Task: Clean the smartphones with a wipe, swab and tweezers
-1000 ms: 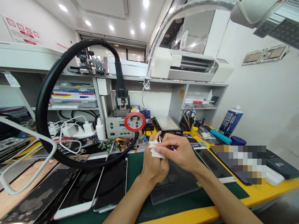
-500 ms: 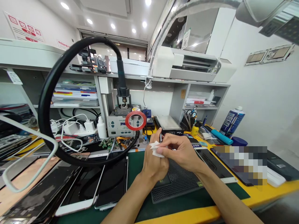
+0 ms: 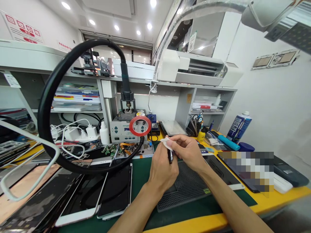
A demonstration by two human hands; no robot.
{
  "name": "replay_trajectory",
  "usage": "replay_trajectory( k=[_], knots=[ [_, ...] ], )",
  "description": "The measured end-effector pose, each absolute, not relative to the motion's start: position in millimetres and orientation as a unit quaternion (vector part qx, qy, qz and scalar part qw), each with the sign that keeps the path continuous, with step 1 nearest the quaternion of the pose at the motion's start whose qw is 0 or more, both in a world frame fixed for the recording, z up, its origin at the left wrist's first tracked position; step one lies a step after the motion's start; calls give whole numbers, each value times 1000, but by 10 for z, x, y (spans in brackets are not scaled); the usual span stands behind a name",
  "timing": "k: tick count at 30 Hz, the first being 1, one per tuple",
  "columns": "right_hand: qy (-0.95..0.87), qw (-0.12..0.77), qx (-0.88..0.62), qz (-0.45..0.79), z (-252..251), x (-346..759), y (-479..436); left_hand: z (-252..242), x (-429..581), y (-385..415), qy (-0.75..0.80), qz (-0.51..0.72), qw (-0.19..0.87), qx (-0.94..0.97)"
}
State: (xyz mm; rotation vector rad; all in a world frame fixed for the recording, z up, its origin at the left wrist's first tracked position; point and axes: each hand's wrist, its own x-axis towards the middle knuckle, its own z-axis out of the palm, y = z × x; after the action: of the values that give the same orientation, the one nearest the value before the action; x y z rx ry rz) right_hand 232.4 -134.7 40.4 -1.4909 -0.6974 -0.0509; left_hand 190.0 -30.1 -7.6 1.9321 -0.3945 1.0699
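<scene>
Behind the yellow counter's front edge (image 3: 194, 223), the left hand (image 3: 162, 170) grips a slim, glossy black tool (image 3: 170, 157) while the right hand (image 3: 189, 151) pinches creased white tissue (image 3: 165, 141) near its upper end.

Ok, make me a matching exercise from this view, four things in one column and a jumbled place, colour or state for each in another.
1. white tissue
2. black hose
3. spray can
4. perforated mat

A. curved in a big loop
B. on the green mat
C. pinched in the right hand
D. blue and white

Pairs: 1-C, 2-A, 3-D, 4-B.
</scene>
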Motion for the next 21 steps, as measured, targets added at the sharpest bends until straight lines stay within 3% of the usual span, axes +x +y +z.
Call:
replay_trajectory(
  k=[21],
  knots=[
    [-237, 729, -641, 30, 344, 2473, -1370, -58, 1809, -191, -93, 602, 187, 771]
  ],
)
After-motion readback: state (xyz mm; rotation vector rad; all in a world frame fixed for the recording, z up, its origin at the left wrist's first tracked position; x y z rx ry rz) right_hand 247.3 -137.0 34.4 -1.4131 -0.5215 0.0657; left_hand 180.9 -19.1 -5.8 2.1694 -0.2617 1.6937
